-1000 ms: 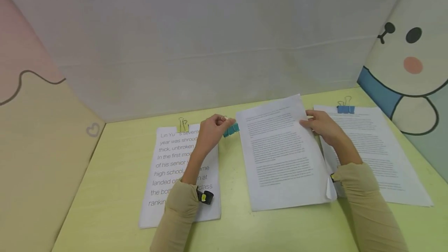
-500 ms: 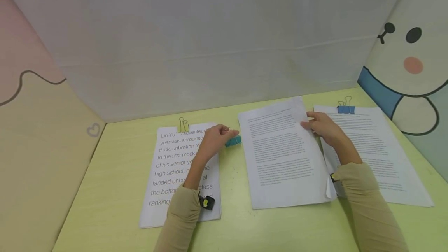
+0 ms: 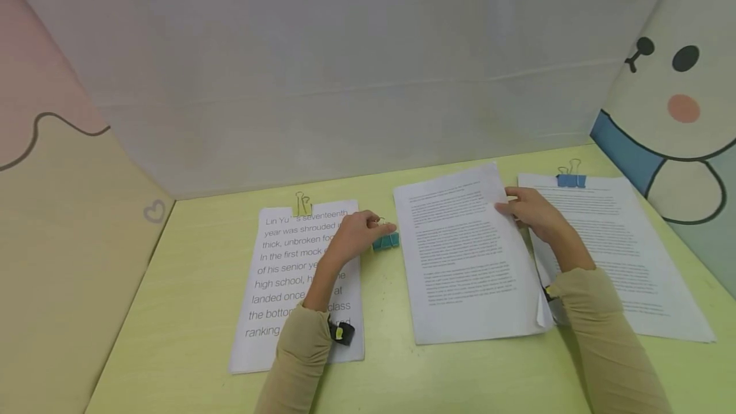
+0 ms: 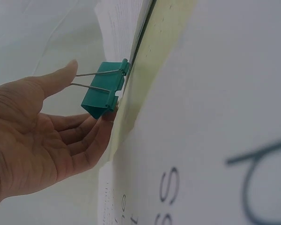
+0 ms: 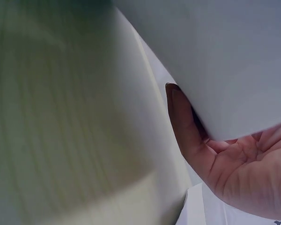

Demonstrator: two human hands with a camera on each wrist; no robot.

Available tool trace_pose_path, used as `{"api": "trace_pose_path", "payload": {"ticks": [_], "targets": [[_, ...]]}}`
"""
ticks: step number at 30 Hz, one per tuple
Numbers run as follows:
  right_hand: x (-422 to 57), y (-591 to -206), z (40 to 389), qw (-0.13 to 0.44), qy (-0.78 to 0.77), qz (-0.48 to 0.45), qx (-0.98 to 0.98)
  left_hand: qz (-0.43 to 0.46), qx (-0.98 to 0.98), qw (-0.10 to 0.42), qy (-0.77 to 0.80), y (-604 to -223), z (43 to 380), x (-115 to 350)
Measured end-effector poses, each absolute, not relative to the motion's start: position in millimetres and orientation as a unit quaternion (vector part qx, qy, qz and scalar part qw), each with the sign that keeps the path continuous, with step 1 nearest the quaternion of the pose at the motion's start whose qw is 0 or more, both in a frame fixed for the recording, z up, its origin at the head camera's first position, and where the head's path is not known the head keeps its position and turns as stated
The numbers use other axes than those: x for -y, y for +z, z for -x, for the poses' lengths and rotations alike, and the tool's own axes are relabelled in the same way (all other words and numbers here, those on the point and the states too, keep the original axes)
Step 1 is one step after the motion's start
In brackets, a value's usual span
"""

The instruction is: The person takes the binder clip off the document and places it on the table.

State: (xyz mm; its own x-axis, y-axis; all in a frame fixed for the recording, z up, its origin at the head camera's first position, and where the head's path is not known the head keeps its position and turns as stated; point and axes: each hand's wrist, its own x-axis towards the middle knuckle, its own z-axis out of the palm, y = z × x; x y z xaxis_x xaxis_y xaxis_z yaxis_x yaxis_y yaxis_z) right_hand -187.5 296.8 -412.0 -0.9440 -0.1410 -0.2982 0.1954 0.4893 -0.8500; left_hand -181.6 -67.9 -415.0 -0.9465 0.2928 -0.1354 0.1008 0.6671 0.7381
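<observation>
My left hand [image 3: 355, 236] pinches a teal binder clip [image 3: 386, 241] by its wire handles, just left of the middle paper stack [image 3: 454, 260]. In the left wrist view the clip [image 4: 103, 89] points away from the thumb, and its handles look squeezed toward the fingers. The right hand [image 3: 531, 211] grips the upper right edge of that printed stack, which is lifted there. In the right wrist view the thumb of this hand [image 5: 243, 173] lies against the paper [image 5: 225, 65]; the other fingers are mostly hidden.
A large-print stack [image 3: 270, 280] with a yellow binder clip [image 3: 301, 208] lies on the left. Another printed stack [image 3: 618, 254] under a blue binder clip [image 3: 572, 180] lies on the right, partly beneath the right arm. A white sheet covers the back wall [image 3: 345, 82].
The left hand and teal clip have come down toward me and slightly right, beside the stack's left edge. The middle stack's top has dropped slightly; the right hand keeps its grip.
</observation>
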Motion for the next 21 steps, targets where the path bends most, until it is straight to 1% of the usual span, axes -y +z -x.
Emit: {"api": "trace_pose_path", "payload": {"ticks": [21], "targets": [[-297.8,-414.7,189.9,0.176,-0.507,-0.014,-0.844,-0.11,-0.903,0.145,0.389,-415.9,185.0,70.8]]}}
